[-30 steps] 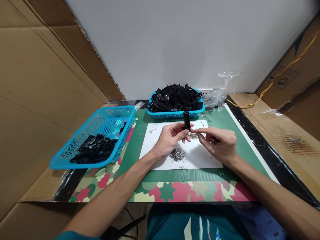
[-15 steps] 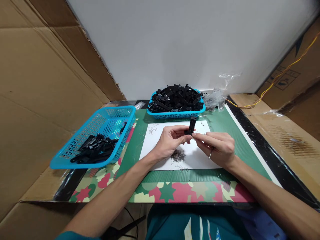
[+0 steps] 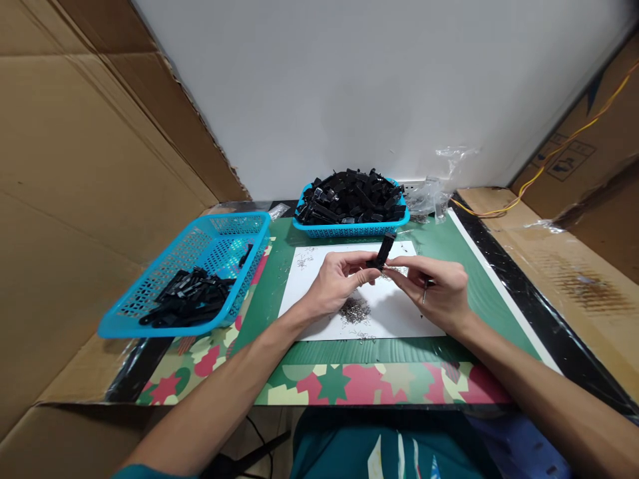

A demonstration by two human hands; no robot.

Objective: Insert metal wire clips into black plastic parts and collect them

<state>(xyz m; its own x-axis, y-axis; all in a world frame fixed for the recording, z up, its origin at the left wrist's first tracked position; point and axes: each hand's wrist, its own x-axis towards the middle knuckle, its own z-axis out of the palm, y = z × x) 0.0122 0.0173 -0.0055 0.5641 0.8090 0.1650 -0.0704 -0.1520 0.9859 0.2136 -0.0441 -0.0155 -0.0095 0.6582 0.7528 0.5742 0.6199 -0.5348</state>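
Black part (image 3: 385, 251), tilted, held up over the far half of the white sheet (image 3: 399, 316) (landmark). Left hand (image 3: 339, 283) pinched closed on its lower end. Right hand (image 3: 439, 283): thumb and index nearly together at the part, whether gripping anything there can't tell; other fingers curled around a thin metal tool (image 3: 425, 293). Small metal pieces (image 3: 355, 310) heaped on the sheet's near half. Green mat (image 3: 489, 279) under the sheet, patterned border (image 3: 349, 386) on its near side. Beyond sheet: heaped blue basket (image 3: 349, 230), white wall (image 3: 349, 86) behind; clear bags (image 3: 432, 196) beyond, to the right. Left of sheet: larger blue basket (image 3: 164, 330), partly filled, then cardboard (image 3: 90, 166). Far right of sheet: cardboard box (image 3: 574, 166), yellow wire (image 3: 536, 176).
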